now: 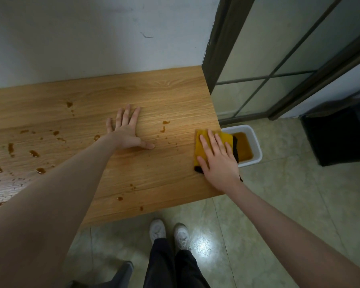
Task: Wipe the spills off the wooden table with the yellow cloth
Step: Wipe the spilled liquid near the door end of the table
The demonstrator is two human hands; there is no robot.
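The wooden table [150, 96] carries brown spills: several drops on its left part [34, 153], a few near the middle right [164, 125] and some by the front edge [132, 186]. A yellow cloth [202, 140] with a dark backing lies at the table's right edge, partly overhanging it. My right hand [218, 161] presses flat on the cloth, fingers spread. My left hand [126, 129] rests palm down on bare wood in the middle, fingers apart, holding nothing.
A white tub [256, 146] with brown liquid stands on the tiled floor just beyond the table's right edge. A black bin [341, 138] sits further right. A wall runs behind the table, a glass door frame [216, 59] at its back right corner. My feet [168, 232] stand at the front edge.
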